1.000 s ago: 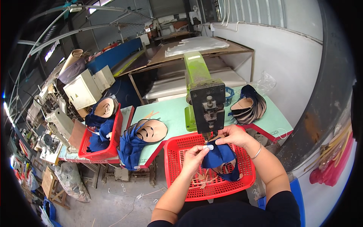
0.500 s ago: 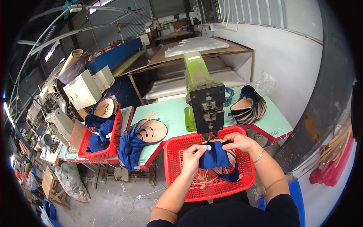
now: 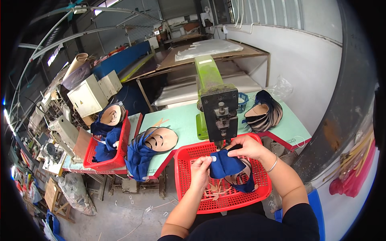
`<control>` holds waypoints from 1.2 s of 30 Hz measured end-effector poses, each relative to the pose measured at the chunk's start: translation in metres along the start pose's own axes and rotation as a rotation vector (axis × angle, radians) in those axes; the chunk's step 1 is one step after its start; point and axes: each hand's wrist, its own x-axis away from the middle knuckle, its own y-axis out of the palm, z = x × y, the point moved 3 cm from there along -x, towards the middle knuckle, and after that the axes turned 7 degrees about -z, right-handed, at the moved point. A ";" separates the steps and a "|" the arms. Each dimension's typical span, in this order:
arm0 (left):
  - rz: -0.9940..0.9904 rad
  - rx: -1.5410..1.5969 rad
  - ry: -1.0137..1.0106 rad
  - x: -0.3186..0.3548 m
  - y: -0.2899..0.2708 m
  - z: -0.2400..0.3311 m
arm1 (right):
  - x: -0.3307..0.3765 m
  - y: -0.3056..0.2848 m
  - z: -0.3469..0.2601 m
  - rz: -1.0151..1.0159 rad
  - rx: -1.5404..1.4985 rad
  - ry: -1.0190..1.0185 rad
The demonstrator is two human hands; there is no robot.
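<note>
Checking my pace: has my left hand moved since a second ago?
Barely: the left hand keeps pinching the blue fabric piece over the red basket, below the green machine.

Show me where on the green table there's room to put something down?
The green table is bare between the fanned blue pieces and the green machine, and along the right edge past the dark stack. The red basket under both hands is crowded: the left hand and right hand hold a blue piece there.

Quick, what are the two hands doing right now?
Left hand: closed, pinching the near end of the blue cloth piece.
Right hand: closed on the same blue cloth piece, under the green machine.
</note>
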 end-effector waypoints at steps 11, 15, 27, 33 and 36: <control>-0.065 -0.278 0.045 0.012 -0.027 0.004 | 0.006 0.037 -0.013 0.371 0.913 -0.324; -0.150 -1.254 0.639 0.020 -0.029 0.013 | 0.019 0.056 0.015 0.427 1.056 -0.617; -0.232 -1.546 0.981 0.051 -0.027 0.010 | 0.028 0.072 0.060 0.543 0.976 -0.631; -0.213 -1.323 0.390 0.037 -0.028 -0.001 | 0.025 0.071 0.064 0.487 1.072 -0.599; -0.097 -1.002 0.218 0.042 -0.043 -0.026 | 0.024 0.076 0.067 0.420 1.160 -0.586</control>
